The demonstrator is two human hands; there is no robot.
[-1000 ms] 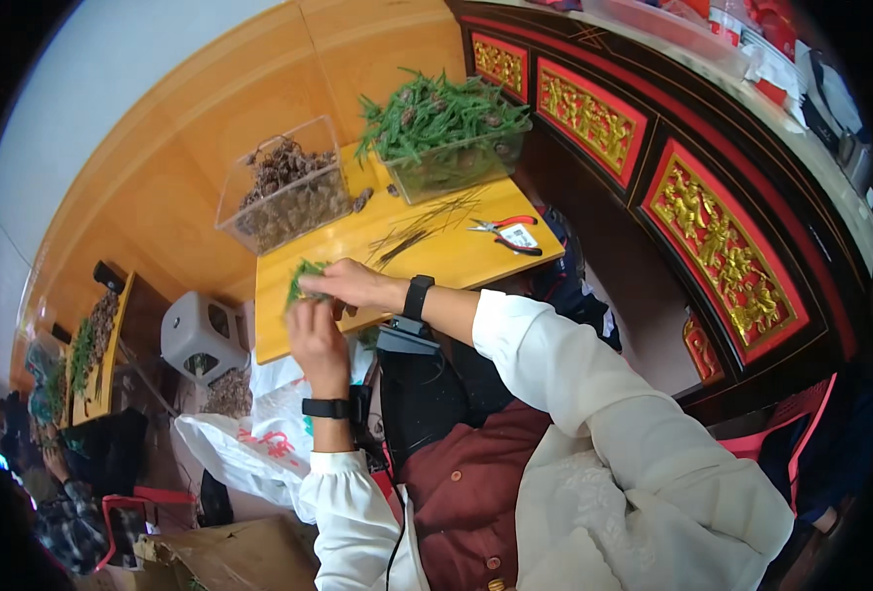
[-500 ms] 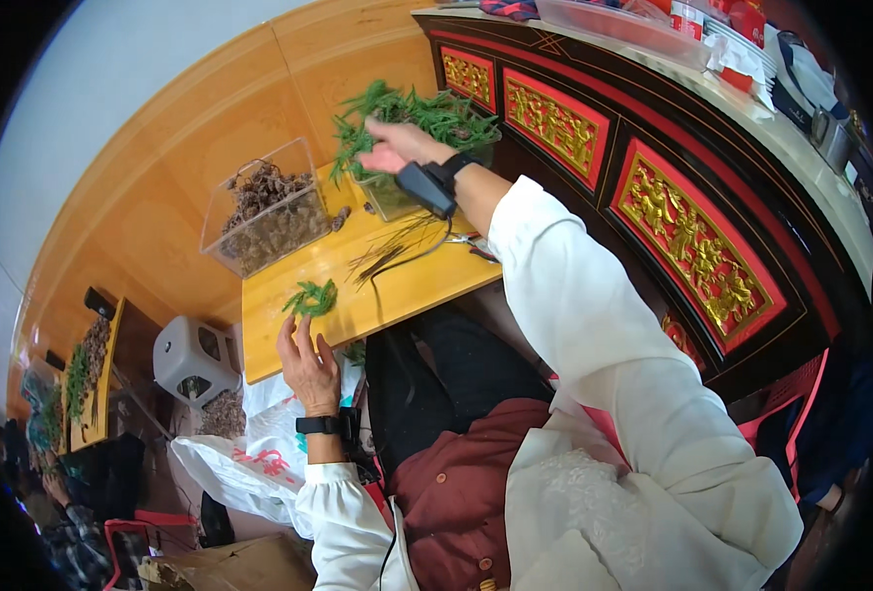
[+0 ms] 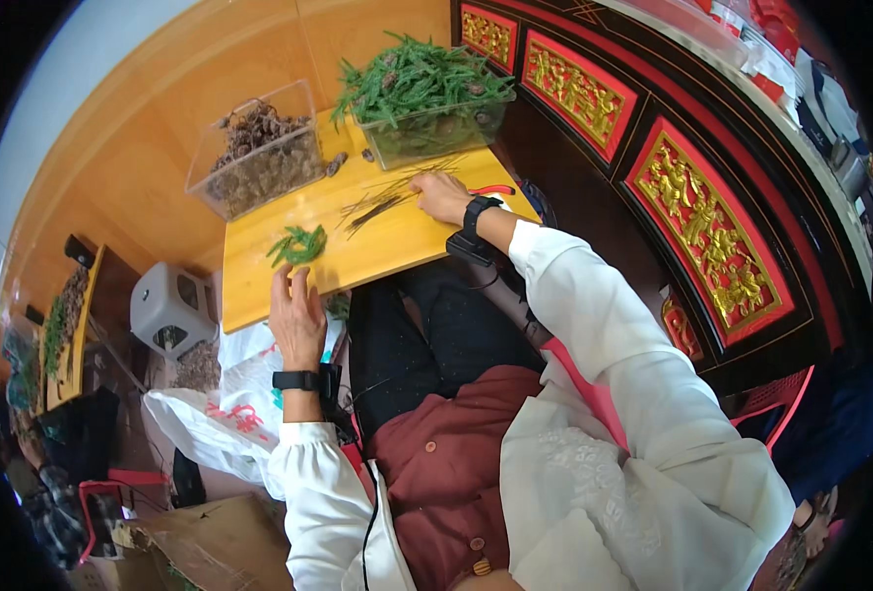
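My left hand rests at the table's front edge. Its fingers are stretched out, the tips just short of a small ring of green needle sprigs. Farther right, my right hand is down on a loose spread of thin dark wires. Its fingers are bent and drawn together at the wires; how many they pinch is hidden. Pliers with a red handle lie just right of that hand.
On the yellow table, a clear bin of pine cones stands at the back left. Another clear bin, heaped with green sprigs, is at the back right. Dark carved panels border the right. A grey stool stands left.
My right hand has moved from the heap of green sprigs down to the thin wires. My left hand stays beside the green ring. The whole view has shifted slightly.
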